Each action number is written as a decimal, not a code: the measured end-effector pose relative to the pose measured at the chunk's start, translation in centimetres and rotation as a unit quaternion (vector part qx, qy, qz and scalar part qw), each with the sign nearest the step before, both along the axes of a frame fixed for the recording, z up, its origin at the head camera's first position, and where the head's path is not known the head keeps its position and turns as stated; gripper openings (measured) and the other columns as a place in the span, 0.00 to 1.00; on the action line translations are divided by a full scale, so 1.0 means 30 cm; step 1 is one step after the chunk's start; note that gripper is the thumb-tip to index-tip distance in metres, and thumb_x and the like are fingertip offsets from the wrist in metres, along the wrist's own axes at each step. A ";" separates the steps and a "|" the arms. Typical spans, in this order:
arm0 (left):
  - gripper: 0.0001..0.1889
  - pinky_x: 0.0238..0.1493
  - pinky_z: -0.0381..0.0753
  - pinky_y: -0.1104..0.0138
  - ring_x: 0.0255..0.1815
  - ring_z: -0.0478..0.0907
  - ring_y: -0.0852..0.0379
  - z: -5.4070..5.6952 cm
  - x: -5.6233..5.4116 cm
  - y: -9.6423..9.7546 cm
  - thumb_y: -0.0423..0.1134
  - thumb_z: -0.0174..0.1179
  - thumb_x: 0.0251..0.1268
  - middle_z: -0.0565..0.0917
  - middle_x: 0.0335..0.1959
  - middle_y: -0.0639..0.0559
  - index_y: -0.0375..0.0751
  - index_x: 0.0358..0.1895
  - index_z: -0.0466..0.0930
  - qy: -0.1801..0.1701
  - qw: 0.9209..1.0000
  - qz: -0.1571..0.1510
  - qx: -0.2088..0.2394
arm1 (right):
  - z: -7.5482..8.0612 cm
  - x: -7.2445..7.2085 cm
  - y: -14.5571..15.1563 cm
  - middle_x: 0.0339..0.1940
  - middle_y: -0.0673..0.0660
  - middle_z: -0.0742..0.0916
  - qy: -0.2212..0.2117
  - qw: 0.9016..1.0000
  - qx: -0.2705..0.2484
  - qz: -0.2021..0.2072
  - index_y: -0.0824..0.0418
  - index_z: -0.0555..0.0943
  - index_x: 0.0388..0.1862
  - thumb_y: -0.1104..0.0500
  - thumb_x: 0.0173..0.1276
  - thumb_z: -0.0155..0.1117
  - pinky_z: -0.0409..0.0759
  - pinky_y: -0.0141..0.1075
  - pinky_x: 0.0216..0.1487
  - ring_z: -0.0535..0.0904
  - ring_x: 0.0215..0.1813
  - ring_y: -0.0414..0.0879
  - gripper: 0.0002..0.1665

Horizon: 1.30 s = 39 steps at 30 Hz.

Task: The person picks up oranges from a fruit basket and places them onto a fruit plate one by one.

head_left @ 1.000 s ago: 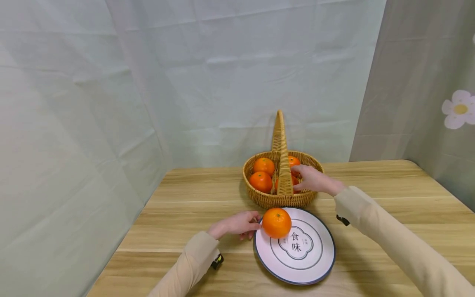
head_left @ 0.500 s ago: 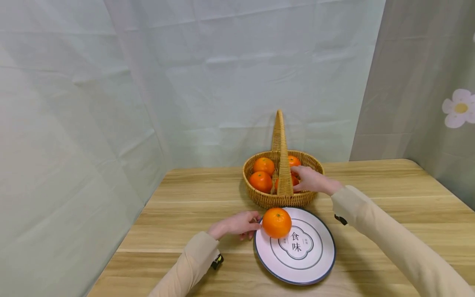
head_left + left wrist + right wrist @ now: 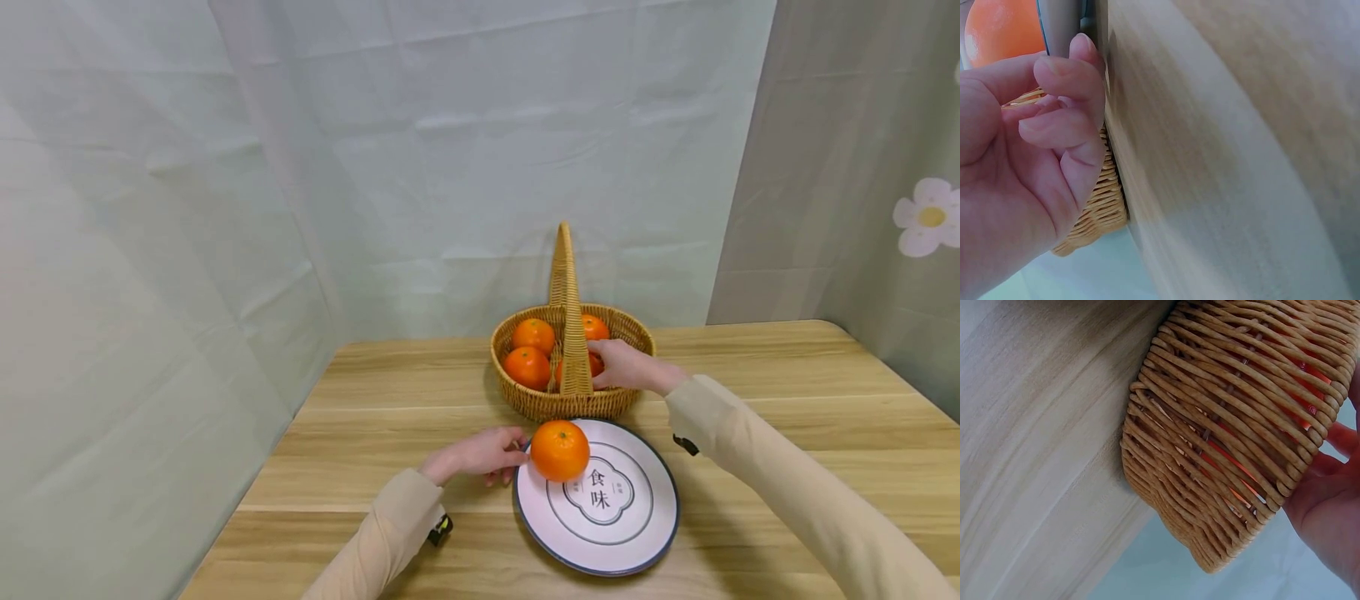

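In the head view my right hand point(image 3: 630, 365) reaches over the right side of a wicker basket point(image 3: 540, 405), its thumb and fingers around an orange point(image 3: 596, 365) partly hidden by the handle. The right wrist view shows the hand point(image 3: 1335, 500) behind the basket's woven wall point(image 3: 1229, 425), which hides most of its fingers. My left hand point(image 3: 480, 452) holds the left edge of a white plate point(image 3: 637, 517) with a dark blue rim. In the left wrist view, thumb and index finger lie either side of the plate edge point(image 3: 1060, 25). Another orange point(image 3: 559, 451) sits on the plate.
The basket's tall arched handle point(image 3: 567, 283) rises beside my right hand. Three other oranges lie in it: back left point(image 3: 533, 335), front left point(image 3: 527, 367) and back right point(image 3: 596, 327). A wooden table point(image 3: 375, 417) bears everything, with pale curtains point(image 3: 480, 167) behind.
My right hand and forearm have shifted very slightly left and down at the basket. The left hand, plate and oranges stay practically where they were.
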State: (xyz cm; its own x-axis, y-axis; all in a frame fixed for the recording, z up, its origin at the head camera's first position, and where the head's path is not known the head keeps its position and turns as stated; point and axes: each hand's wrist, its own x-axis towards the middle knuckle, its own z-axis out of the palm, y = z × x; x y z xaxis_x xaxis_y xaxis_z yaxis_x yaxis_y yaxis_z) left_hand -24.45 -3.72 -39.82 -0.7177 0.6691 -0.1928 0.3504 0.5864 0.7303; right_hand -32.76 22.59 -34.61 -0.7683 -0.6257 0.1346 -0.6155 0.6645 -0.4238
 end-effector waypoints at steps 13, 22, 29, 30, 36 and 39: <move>0.02 0.09 0.64 0.71 0.08 0.64 0.59 0.002 -0.002 -0.001 0.34 0.49 0.68 0.73 0.14 0.48 0.39 0.38 0.67 0.002 1.000 -0.005 -0.001 | -0.013 -0.004 0.014 0.42 0.58 0.80 0.042 0.999 -0.002 -0.016 0.68 0.71 0.56 0.61 0.51 0.70 0.74 0.38 0.37 0.74 0.33 0.46 0.33; 0.02 0.09 0.64 0.72 0.07 0.64 0.60 -0.007 -0.014 -0.003 0.34 0.49 0.67 0.73 0.13 0.49 0.39 0.38 0.67 0.002 1.000 -0.006 -0.001 | 0.005 -0.007 0.034 0.42 0.61 0.80 0.059 0.998 -0.020 -0.020 0.70 0.71 0.54 0.57 0.50 0.71 0.75 0.39 0.36 0.74 0.36 0.49 0.34; 0.03 0.09 0.65 0.72 0.08 0.64 0.60 -0.009 -0.015 -0.002 0.34 0.50 0.67 0.73 0.14 0.48 0.39 0.38 0.67 0.003 1.000 -0.005 0.000 | 0.015 -0.007 0.050 0.46 0.63 0.79 0.056 0.998 -0.033 -0.024 0.72 0.70 0.56 0.57 0.50 0.72 0.74 0.38 0.35 0.73 0.36 0.48 0.37; 0.03 0.09 0.65 0.72 0.08 0.64 0.59 -0.008 -0.015 -0.002 0.34 0.50 0.67 0.73 0.14 0.48 0.39 0.38 0.67 0.002 1.000 -0.004 0.000 | 0.017 -0.007 0.052 0.47 0.63 0.79 0.054 0.998 -0.036 -0.026 0.72 0.70 0.56 0.57 0.50 0.73 0.74 0.38 0.35 0.73 0.36 0.48 0.38; 0.03 0.10 0.65 0.72 0.09 0.64 0.59 -0.009 -0.018 -0.003 0.35 0.50 0.67 0.74 0.15 0.47 0.39 0.38 0.68 0.001 1.000 -0.001 -0.005 | 0.027 -0.004 0.060 0.46 0.61 0.79 0.039 0.998 -0.045 -0.038 0.70 0.68 0.59 0.55 0.49 0.73 0.74 0.37 0.36 0.73 0.36 0.47 0.40; 0.02 0.10 0.65 0.72 0.09 0.64 0.59 -0.009 -0.018 -0.002 0.34 0.50 0.67 0.74 0.15 0.47 0.40 0.38 0.68 0.000 1.000 0.000 -0.005 | 0.030 -0.003 0.063 0.45 0.61 0.79 0.038 0.998 -0.042 -0.038 0.70 0.68 0.59 0.54 0.50 0.73 0.74 0.36 0.34 0.73 0.35 0.46 0.41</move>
